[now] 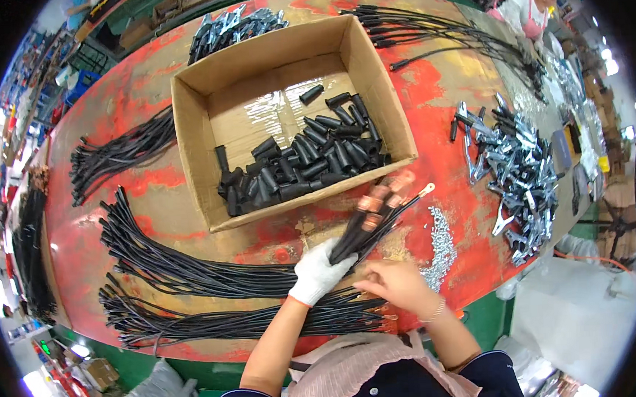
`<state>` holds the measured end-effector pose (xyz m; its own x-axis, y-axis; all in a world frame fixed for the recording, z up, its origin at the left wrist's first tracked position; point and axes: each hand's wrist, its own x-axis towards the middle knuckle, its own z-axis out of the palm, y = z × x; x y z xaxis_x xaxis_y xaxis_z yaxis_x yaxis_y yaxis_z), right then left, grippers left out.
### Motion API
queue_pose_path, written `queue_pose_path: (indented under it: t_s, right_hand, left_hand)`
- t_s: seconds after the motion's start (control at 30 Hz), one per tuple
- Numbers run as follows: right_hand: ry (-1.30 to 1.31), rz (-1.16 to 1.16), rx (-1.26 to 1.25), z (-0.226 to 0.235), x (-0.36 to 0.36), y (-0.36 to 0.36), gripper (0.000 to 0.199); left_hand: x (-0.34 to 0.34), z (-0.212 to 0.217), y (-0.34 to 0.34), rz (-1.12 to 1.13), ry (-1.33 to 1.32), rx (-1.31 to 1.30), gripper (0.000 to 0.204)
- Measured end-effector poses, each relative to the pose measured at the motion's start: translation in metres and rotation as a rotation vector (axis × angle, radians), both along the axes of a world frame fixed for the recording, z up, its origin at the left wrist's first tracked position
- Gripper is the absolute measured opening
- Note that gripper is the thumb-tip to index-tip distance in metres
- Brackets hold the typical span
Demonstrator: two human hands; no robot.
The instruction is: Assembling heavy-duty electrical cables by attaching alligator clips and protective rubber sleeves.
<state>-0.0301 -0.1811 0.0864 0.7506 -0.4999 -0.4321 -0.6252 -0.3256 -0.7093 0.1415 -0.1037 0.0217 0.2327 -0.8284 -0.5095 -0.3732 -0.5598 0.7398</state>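
My left hand (320, 272), in a white glove, grips a bundle of black cables (368, 225) with copper ring terminals at their far ends, pointing up and to the right. My bare right hand (398, 284) rests just beside it on the red table, fingers pinched near the cables lying there. In front of both hands stands an open cardboard box (193, 140) holding several black rubber sleeves (309, 159).
Long black cable bundles (185, 270) lie left of my hands. A pile of small silver screws (441, 246) is right of them, metal clamps (522, 173) farther right. More cables (439, 34) and clamps (233, 27) lie behind the box. Another person (531, 7) works at the far right.
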Motion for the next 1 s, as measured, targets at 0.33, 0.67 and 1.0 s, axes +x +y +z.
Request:
queue_pose_path:
  t_s: [0.33, 0.67, 1.0]
  right_hand:
    - [-0.208, 0.918, -0.632, -0.001, 0.169, -0.182, 0.026]
    - [-0.225, 1.463, -1.035, -0.076, 0.225, -0.219, 0.017]
    - [0.130, 0.564, -0.392, -0.060, 0.242, -0.177, 0.048]
  left_hand:
    - [-0.009, -0.029, 0.005, -0.119, -0.225, -0.346, 0.038]
    - [-0.001, -0.041, 0.010, -0.134, -0.213, -0.419, 0.040]
    - [0.002, -0.043, 0.011, -0.130, -0.199, -0.437, 0.041]
